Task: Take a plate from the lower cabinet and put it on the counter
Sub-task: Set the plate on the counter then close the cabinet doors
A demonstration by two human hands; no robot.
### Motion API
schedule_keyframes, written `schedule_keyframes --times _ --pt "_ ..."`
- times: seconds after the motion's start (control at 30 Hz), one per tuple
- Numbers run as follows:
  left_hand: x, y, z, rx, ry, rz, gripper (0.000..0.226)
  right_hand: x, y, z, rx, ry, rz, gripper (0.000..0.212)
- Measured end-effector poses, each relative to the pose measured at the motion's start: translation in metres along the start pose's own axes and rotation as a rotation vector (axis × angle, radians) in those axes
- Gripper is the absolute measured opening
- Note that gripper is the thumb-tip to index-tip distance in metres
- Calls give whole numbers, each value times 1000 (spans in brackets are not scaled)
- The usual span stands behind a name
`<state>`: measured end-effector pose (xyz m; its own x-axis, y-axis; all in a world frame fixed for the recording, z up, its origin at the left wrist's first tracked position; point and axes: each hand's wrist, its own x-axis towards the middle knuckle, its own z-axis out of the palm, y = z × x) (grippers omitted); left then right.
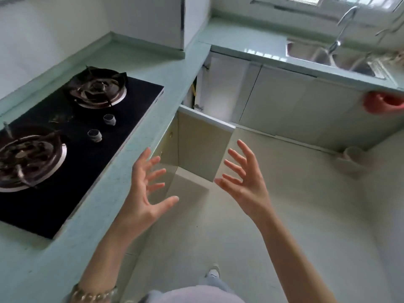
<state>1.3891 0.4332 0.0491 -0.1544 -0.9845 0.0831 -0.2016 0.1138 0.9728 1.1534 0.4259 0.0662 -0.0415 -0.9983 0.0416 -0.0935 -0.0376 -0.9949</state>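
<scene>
No plate shows. The cabinet door stands open beside the desk; left hand and right hand hover (fingers spread wide, each grip empty).

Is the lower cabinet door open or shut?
Open: the cabinet door swings out from under the counter, showing its inner face.

No readable text or labels

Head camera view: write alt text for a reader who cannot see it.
Two empty hands, left hand and right hand, spread open above an open lower cabinet door beside a pale green counter. A black gas hob sits in the counter; no plate is visible.
</scene>
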Motion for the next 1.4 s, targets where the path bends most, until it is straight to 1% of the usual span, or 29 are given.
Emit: schedule_keyframes --times 0.23,0.33,0.57,0.8,1.0,1.23,1.3,1.4 --pt "52 17 109 2 -10 24 108 27 15 -115 -25 63 16 88" --pt "78 22 147 8 -46 20 108 38 20 -155 -29 101 29 88" --pt "147 28 211 44 -159 16 107 71 34 -224 -23 224 61 88" --pt "254 17 278 52 -225 44 107 151 55 -292 -75 295 77 88" --pt "356 13 317 75 -143 32 106 248 67 -343 -83 263 131 87" --pt "434 20 351 75 -75 -18 102 346 74 -386 -70 214 133 86" --pt "452 20 360 84 -50 -35 102 374 77 -396 -67 183 133 85" --pt "481 13 374 72 42 -76 101 421 88 -412 -71 104 130 85"
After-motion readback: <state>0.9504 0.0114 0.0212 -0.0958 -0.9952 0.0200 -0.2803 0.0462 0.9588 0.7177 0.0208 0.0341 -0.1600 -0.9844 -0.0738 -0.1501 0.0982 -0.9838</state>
